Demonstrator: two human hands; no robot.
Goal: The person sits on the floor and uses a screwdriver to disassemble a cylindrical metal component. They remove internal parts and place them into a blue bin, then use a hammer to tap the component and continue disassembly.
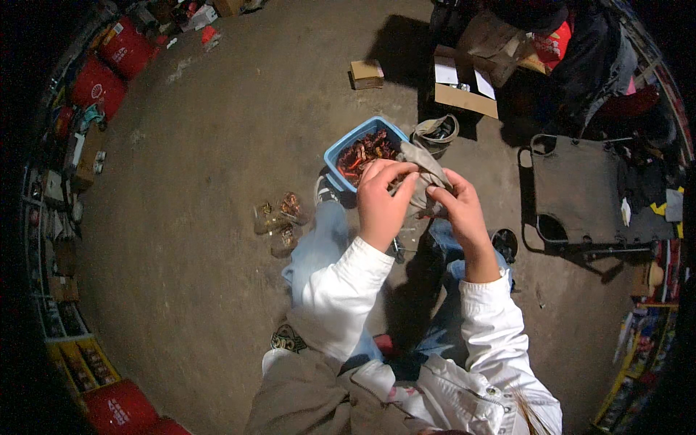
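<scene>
A grey cloth (429, 168) is held up between my two hands, in front of my knees. My left hand (384, 203) is closed, thumb and index finger pinching at the cloth's left side. On the other side my right hand (462, 215) grips the cloth between thumb and fingers. Part of the cloth is hidden behind my fingers. Just beyond my left hand stands a blue plastic basin (354, 134) with many small dark red and orange pieces (360, 154), whose kind I cannot make out. The cloth overlaps the basin's right side in view.
Beside the basin sits a rolled-down grey bag (437, 133) with dark contents. Several clear containers (280, 217) lie left of my leg. An open cardboard box (464, 83) and a small carton (367, 75) stand farther off. A folding stool (580, 190) is at right; shelves line both sides.
</scene>
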